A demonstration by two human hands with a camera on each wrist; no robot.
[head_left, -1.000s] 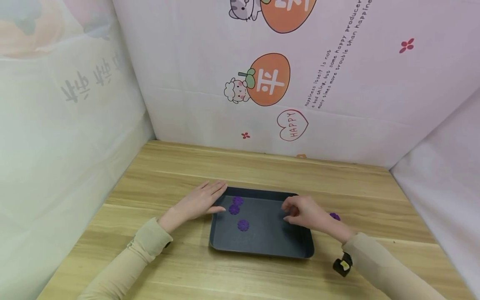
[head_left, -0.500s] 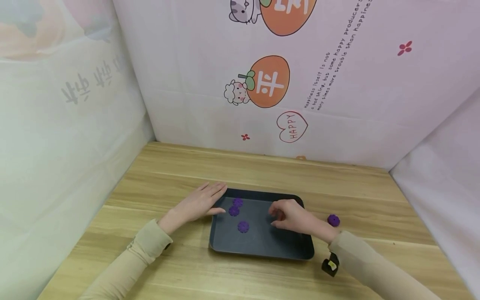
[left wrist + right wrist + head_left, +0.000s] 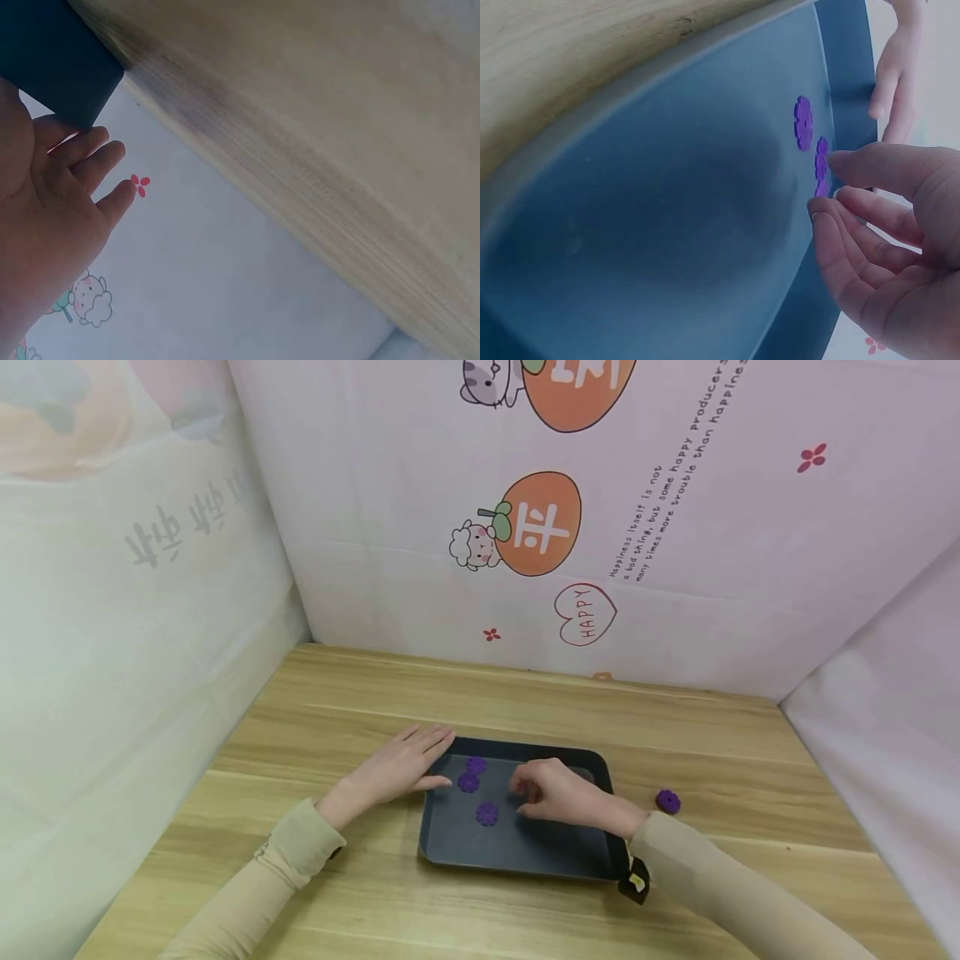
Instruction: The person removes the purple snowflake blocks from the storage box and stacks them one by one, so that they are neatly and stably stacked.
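A dark grey rectangular tray (image 3: 517, 856) lies on the wooden table. My left hand (image 3: 393, 768) rests at its far left corner, fingers straight, thumb reaching over the left rim. Inside the tray's left part are three purple flower-shaped discs: one lone disc (image 3: 487, 814), and two others close together, a nearer disc (image 3: 468, 782) and a farther disc (image 3: 476, 765). My right hand (image 3: 555, 793) hovers over the middle of the tray with loosely bent fingers. In the right wrist view, a gap shows between thumb and fingertips, with nothing held there.
Another purple disc (image 3: 668, 802) lies on the table (image 3: 750, 827), to the right of the tray. A white printed cloth wall (image 3: 390, 585) stands behind the table, with plain cloth sides left and right. A small black device (image 3: 635, 882) sits at my right wrist.
My right hand has moved left over the tray, from its right side towards the discs. The disc on the table now shows fully beside the forearm. My left hand stays put.
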